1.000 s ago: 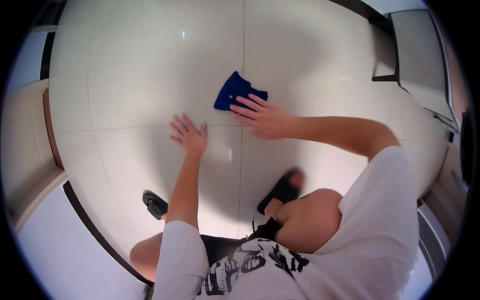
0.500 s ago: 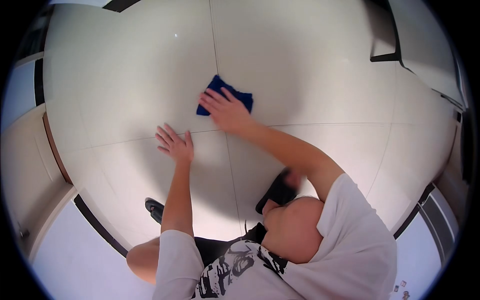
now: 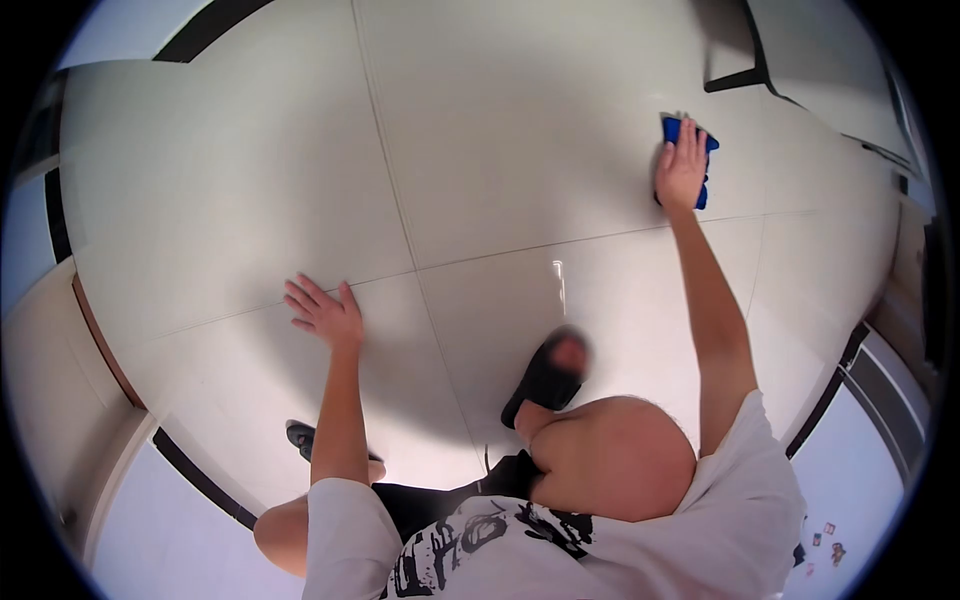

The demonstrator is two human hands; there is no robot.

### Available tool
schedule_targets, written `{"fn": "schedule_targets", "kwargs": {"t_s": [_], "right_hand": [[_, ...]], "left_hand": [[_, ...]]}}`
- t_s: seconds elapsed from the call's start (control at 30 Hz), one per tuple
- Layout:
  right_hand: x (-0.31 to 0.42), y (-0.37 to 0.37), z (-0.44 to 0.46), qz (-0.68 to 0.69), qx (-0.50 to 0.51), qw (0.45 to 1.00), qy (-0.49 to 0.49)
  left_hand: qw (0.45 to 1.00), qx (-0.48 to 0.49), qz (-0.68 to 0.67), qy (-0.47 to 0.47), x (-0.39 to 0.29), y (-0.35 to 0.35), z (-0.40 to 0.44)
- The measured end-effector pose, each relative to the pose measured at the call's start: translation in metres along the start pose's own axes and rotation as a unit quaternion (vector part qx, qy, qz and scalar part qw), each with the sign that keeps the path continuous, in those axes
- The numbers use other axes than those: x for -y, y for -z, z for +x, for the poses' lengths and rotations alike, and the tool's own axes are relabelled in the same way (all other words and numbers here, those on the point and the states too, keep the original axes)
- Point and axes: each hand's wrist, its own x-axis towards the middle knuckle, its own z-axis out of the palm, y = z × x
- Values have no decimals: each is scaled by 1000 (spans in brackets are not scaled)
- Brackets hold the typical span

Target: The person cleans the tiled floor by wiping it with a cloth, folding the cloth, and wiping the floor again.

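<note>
A dark blue cloth (image 3: 708, 144) lies on the tiled floor (image 3: 500, 130) at the upper right. My right hand (image 3: 682, 170) rests flat on top of it with its fingers stretched out, hiding the cloth's middle. To the left, my left hand (image 3: 328, 314) is spread over the floor tiles near a tile line, with no object in it. The right arm reaches far forward and outward. Both palms face down.
Black slippers (image 3: 548, 378) are on my feet, below and between my arms. A grey-white piece of furniture with a dark-edged leg (image 3: 738, 80) stands at the upper right. Door frames and a brown-edged panel (image 3: 105, 340) line the left side.
My right hand and the blue cloth have swept from the middle of the floor to the right, and the arm has straightened. My left hand stays spread on the floor while the view has shifted.
</note>
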Motion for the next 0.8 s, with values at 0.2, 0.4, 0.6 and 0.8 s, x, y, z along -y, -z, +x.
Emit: {"fn": "schedule_targets", "kwargs": {"t_s": [0.2, 0.4, 0.6, 0.8], "right_hand": [[166, -9, -23, 103, 50, 992, 60], [372, 27, -85, 267, 166, 898, 308], [289, 33, -66, 222, 177, 922, 262], [48, 29, -35, 57, 110, 989, 82]], "left_hand": [[1000, -19, 7, 3, -6, -3, -1], [1000, -8, 15, 1, -3, 1, -2], [1000, -1, 22, 7, -8, 5, -1], [999, 1, 34, 5, -15, 10, -5]]}}
